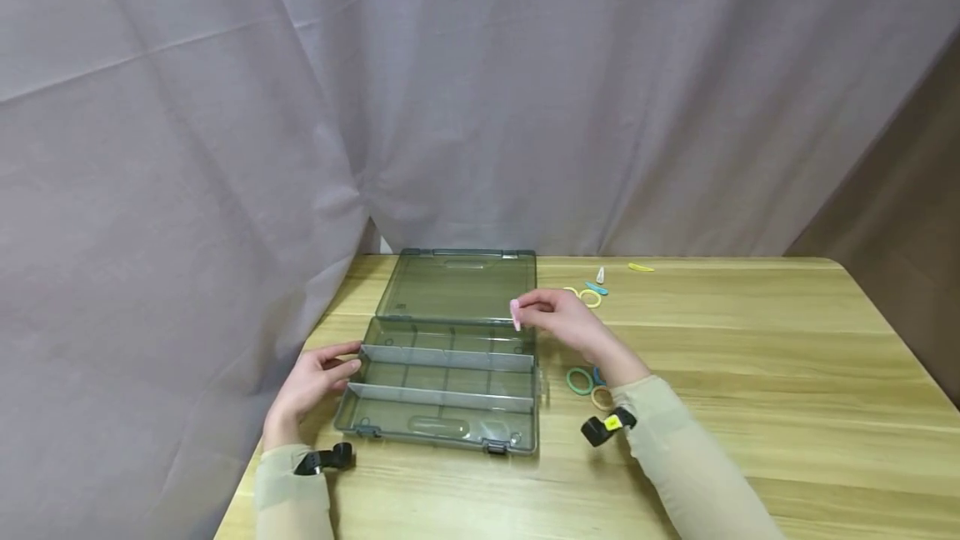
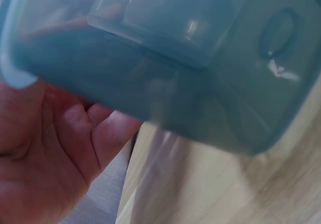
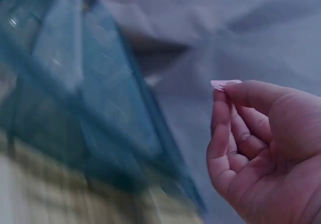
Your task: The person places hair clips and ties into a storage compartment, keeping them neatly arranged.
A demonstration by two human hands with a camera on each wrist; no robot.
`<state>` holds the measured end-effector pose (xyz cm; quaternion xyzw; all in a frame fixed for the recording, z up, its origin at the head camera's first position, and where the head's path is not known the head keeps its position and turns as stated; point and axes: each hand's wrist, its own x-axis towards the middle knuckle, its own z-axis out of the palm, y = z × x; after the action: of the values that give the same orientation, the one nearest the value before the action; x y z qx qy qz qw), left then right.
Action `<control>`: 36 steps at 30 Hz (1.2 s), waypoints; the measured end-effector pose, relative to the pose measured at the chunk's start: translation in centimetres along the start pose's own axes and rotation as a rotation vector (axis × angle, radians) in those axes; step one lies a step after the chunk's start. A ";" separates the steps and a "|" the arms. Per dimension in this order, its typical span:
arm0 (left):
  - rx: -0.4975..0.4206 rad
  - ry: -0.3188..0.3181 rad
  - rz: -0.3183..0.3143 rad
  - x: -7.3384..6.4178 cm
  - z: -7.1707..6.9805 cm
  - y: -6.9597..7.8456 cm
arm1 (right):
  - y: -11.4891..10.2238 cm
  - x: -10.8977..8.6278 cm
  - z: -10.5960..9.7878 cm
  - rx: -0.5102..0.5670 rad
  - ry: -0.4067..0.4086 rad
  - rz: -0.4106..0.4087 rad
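A translucent grey-green storage box (image 1: 442, 445) lies on the table with its lid (image 1: 457, 282) folded back. Two dividers (image 1: 450, 396) split its base into long compartments. My left hand (image 1: 309, 386) rests against the box's left wall, its fingers fairly straight; in the left wrist view part of that hand (image 2: 55, 148) is hidden behind the wall. Between thumb and fingertips, my right hand (image 1: 566, 321) pinches a pink hair clip (image 1: 515, 315) above the back right of the box. The right wrist view shows the pinching hand (image 3: 266, 138) and the clip's pink end (image 3: 224, 84).
Right of the box lie a green ring-shaped hair tie (image 1: 579, 381), an orange one (image 1: 601, 398) and a partly covered blue one. Farther back are yellow hair ties (image 1: 591, 298) and white (image 1: 600, 275), blue (image 1: 597, 288) and yellow (image 1: 641, 267) hair clips. A grey curtain (image 1: 480, 107) hangs behind the table.
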<state>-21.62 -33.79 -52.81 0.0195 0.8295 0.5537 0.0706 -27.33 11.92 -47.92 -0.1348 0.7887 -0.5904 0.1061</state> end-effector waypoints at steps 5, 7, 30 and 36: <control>0.001 0.003 0.002 0.1 0.3 0.3 | -0.7 3.8 4.9 0.081 -0.116 0.031; -0.001 0.000 -0.002 0.2 0.5 0.3 | -0.7 4.8 6.4 0.105 -0.130 0.044; -0.022 -0.008 0.015 0.3 1.3 0.8 | -2.7 7.9 15.2 0.005 -0.070 0.096; -0.011 0.000 0.003 0.3 1.4 0.6 | -3.6 8.1 16.6 0.015 -0.075 0.148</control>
<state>-21.79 -32.21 -52.81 0.0202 0.8264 0.5583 0.0700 -29.25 -6.78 -49.14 -0.0973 0.7875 -0.5812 0.1803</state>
